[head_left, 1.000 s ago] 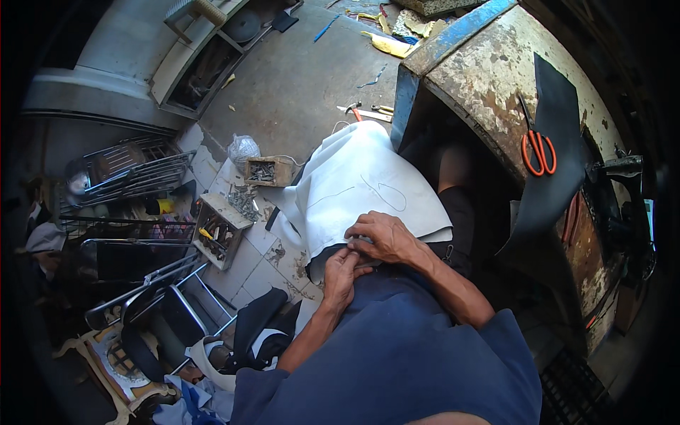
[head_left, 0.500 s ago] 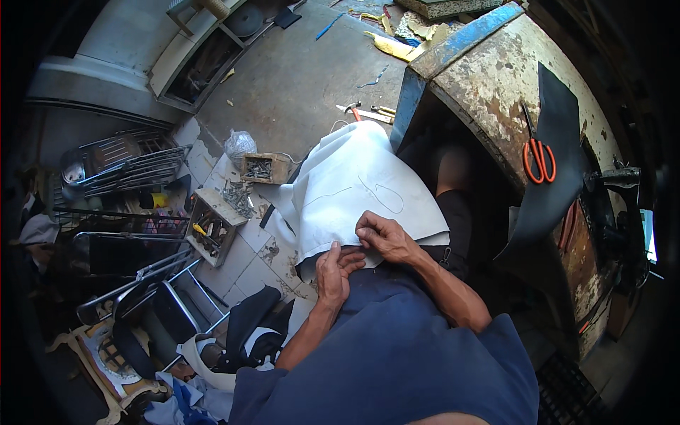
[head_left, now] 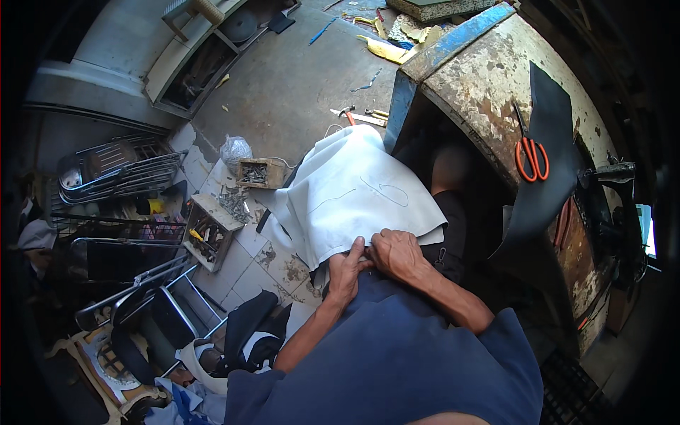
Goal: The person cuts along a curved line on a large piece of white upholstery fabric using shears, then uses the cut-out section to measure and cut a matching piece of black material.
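Bearing thin dark curved lines, the white sheet lies loosely draped.

Grey concrete floor, strewn with scraps near the top, meets cracked pale tiles on the left. A whitish wall stands behind a low open-fronted cabinet. Metal chairs crowd the left side. On the right is a blue-edged desk, its cream paint peeling. Light falls on the concrete; the outer right is dark.
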Motion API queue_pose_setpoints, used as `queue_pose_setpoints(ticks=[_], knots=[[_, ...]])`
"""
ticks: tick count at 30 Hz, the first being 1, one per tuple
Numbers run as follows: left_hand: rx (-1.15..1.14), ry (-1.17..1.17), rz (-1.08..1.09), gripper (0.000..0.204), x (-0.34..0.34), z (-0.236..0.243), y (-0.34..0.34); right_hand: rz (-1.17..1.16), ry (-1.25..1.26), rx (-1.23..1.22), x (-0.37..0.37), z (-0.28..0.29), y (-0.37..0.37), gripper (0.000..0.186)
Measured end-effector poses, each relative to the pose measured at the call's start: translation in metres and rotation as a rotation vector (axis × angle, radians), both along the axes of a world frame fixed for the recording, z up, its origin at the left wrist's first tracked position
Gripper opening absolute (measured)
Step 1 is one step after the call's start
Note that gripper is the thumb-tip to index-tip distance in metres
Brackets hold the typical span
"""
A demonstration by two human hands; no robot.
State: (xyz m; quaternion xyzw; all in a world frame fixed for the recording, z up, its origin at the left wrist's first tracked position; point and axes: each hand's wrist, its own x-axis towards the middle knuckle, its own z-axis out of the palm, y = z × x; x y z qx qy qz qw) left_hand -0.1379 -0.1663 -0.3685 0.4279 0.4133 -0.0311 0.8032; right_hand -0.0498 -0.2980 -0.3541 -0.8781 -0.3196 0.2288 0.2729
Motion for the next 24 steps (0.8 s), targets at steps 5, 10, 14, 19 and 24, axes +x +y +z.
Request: queue_pose_setpoints(ticks=[5, 10, 14, 19, 24], knots=[[-0.184, 0.106, 0.111, 0.04, 0.016, -0.031, 0.01, 0.046, 0.517, 0.531, 0.002, 0.064, -0.029, 0.032], [-0.286, 0.041, 0.196, 0.038, 0.011, -0.035, 0.016, -0.032, 0.286, 1.733, 0.035, 0.172, -0.13, 0.034], [-0.297, 0.014, 0.176, 0.033, -0.001, -0.017, 0.016, -0.301, -0.359, 0.226, 0.051, 0.126, -0.096, 0.054], [-0.256, 0.05, 0.146, 0.026, 0.003, -0.005, 0.026, 0.052, -0.32, 0.159, 0.032, 0.011, -0.053, 0.04], [-0.2, 0.054, 0.194, 0.024, -0.001, -0.011, 0.031, -0.051, -0.186, 0.332, 0.031, -0.017, -0.05, 0.016]])
